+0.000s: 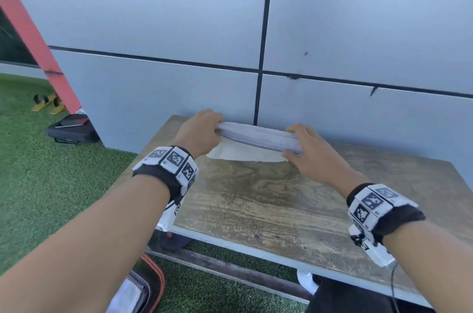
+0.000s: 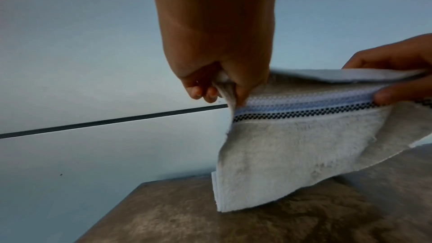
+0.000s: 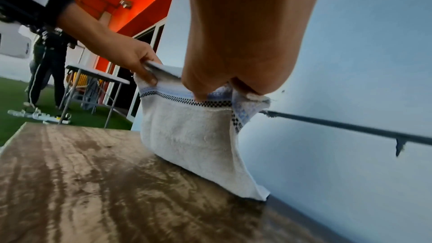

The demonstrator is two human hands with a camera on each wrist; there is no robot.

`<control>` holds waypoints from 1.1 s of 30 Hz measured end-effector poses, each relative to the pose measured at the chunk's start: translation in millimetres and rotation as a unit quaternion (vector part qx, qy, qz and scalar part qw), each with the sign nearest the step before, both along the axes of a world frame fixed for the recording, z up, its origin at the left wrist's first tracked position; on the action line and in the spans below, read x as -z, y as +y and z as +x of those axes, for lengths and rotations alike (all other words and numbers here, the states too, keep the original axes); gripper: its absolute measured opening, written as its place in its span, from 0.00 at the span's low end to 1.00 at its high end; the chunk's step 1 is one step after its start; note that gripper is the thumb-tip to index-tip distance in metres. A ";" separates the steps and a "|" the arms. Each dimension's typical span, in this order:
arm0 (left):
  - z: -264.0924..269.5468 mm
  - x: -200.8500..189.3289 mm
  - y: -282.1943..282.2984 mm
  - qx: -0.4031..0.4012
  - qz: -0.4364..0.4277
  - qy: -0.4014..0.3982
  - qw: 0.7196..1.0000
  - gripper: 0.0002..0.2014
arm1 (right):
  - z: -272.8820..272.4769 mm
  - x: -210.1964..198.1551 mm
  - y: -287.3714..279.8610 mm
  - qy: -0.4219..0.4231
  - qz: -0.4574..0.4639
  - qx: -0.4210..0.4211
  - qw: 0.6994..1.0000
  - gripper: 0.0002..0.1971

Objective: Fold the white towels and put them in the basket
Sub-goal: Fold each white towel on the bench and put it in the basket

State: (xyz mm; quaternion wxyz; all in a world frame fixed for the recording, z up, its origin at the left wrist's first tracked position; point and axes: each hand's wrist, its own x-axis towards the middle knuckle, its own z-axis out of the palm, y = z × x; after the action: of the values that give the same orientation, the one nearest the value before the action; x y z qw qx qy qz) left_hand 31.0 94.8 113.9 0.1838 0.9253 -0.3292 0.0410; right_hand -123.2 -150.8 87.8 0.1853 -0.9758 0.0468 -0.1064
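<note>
A white towel [image 1: 245, 151] with a black checkered stripe and a pale blue band is at the far edge of the wooden table [image 1: 268, 205], against the wall. My left hand [image 1: 216, 129] pinches its upper left corner, fingers curled round the doubled edge. My right hand [image 1: 291, 145] pinches the upper right corner. The striped edge is lifted off the table while the lower part rests on the wood. The left wrist view shows the left hand [image 2: 224, 88] gripping the towel [image 2: 292, 147]. The right wrist view shows the right hand [image 3: 210, 90] on the towel [image 3: 187, 132]. No basket is plainly in view.
A grey panelled wall [image 1: 358, 31] stands right behind the table. Green turf [image 1: 38, 184] lies to the left with a black bag [image 1: 74, 129] and yellow sandals [image 1: 48, 104]. An orange-rimmed container [image 1: 153, 277] sits below the table's front left. A person [image 3: 46, 62] stands by a folding table [image 3: 98, 75].
</note>
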 end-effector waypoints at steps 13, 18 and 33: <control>40.3 -71.6 -40.2 -0.057 -0.387 0.369 0.843 0.17 | 90.0 -97.5 -67.3 0.044 -0.046 0.169 0.983 0.08; 53.9 -60.3 -48.5 -0.027 -0.390 0.261 0.882 0.14 | 94.6 -95.1 -73.1 -0.129 -0.016 0.138 0.982 0.04; 34.7 4.9 0.8 -0.072 -0.261 0.204 0.941 0.08 | 31.6 -6.1 -68.8 -0.008 0.088 0.138 0.986 0.21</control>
State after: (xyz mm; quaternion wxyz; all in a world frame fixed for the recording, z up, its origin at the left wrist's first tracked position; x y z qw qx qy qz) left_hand 65.7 95.6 109.0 0.4789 0.8545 -0.1945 -0.0512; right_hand -91.6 -219.5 93.9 0.2547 -0.9389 0.1889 -0.1340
